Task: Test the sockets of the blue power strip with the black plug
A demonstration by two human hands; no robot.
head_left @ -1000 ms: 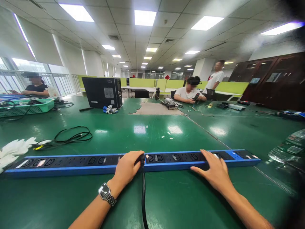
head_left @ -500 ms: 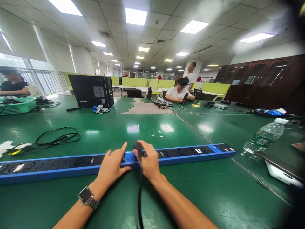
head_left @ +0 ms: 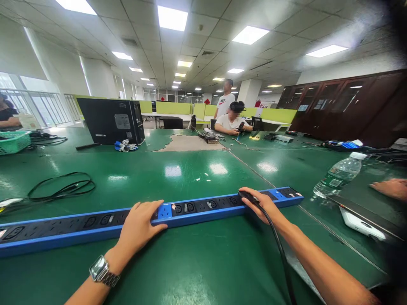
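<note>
A long blue power strip point(head_left: 190, 219) with black socket panels lies slantwise across the table in front of me. My left hand point(head_left: 140, 222) grips it near the middle, thumb along the near side and fingers over the top, just left of a blue socket. My right hand point(head_left: 259, 205) is closed around a black power plug point(head_left: 247, 196) above the strip's right part. From that plug a black cable point(head_left: 280, 250) hangs down to the bottom edge. Fingers partly hide the plug, so I cannot tell whether its pins touch a socket.
On the green table point(head_left: 190, 262) stand a black computer case point(head_left: 111, 123) and a tilted-looking water bottle point(head_left: 338, 176). Gloves point(head_left: 126, 145), a coiled cable point(head_left: 63, 186) and a green basket point(head_left: 14, 143) lie left. Another person's hand point(head_left: 389, 187) rests at the right; people are across the table.
My right hand has moved the plug rightward along the strip, away from the blue socket beside my left hand. The left hand stays on the strip. The view has shifted slightly right.
</note>
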